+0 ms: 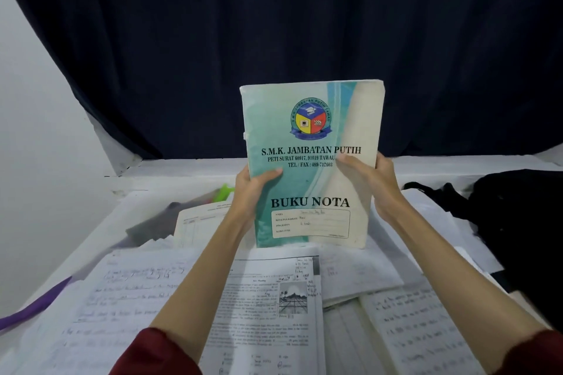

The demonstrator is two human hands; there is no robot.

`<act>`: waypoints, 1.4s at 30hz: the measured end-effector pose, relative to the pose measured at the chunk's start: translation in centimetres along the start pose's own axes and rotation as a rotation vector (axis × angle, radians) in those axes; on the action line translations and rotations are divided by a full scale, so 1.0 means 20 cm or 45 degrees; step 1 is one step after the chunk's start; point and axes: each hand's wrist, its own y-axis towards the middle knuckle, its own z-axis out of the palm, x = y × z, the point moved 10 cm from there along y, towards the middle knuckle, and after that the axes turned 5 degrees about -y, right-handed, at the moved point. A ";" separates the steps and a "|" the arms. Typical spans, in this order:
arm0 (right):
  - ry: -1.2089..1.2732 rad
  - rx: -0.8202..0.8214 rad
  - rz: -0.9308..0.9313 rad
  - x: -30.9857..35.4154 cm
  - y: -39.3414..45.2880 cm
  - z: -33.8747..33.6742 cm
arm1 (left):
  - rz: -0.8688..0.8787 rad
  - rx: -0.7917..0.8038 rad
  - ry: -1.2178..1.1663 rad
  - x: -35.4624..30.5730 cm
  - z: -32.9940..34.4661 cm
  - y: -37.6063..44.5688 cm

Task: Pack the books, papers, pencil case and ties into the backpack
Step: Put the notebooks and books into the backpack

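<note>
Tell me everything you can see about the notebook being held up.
The notebook is a thick paperback with a glossy teal and cream cover, a round school crest, the printed title "BUKU NOTA" and a filled-in name box. Its edges look worn. It is held upright, cover facing the camera, above the scattered papers. The left hand grips its left edge and the right hand its right edge, thumbs on the cover.

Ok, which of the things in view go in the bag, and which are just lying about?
For the job:
teal-and-cream paper notebook, held upright in both hands
loose white printed and handwritten papers
black fabric backpack
purple fabric strip, possibly a tie

Lying about:
dark blue curtain
white table
</note>
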 end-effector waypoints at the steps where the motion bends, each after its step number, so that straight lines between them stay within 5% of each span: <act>1: -0.006 0.003 0.006 -0.01 -0.01 0.00 | -0.022 0.003 -0.009 0.02 0.00 -0.01; 12: -0.110 -0.003 -0.003 -0.24 -0.06 -0.02 | -0.134 -0.077 0.162 0.17 -0.05 -0.09; 19: -0.015 -0.343 -0.101 -0.23 -0.11 -0.09 | -0.099 -0.131 0.292 0.12 -0.02 -0.16; 29: -0.612 -0.511 -0.582 0.45 -0.16 -0.39 | 0.258 0.013 0.499 -0.47 0.31 -0.20; 33: -1.063 -0.650 -0.913 0.88 -0.35 -0.63 | 0.325 0.199 0.865 -0.57 0.53 -0.27; 36: -1.285 -0.305 -0.689 0.98 -0.32 -0.77 | 0.352 0.460 1.211 -0.56 0.80 -0.36; 39: -0.992 0.210 -0.171 0.78 -0.34 -0.95 | 0.313 0.728 1.348 -0.48 1.10 -0.47; 42: -0.710 0.279 0.034 0.63 -0.44 -1.24 | 0.202 0.960 1.383 -0.34 1.38 -0.55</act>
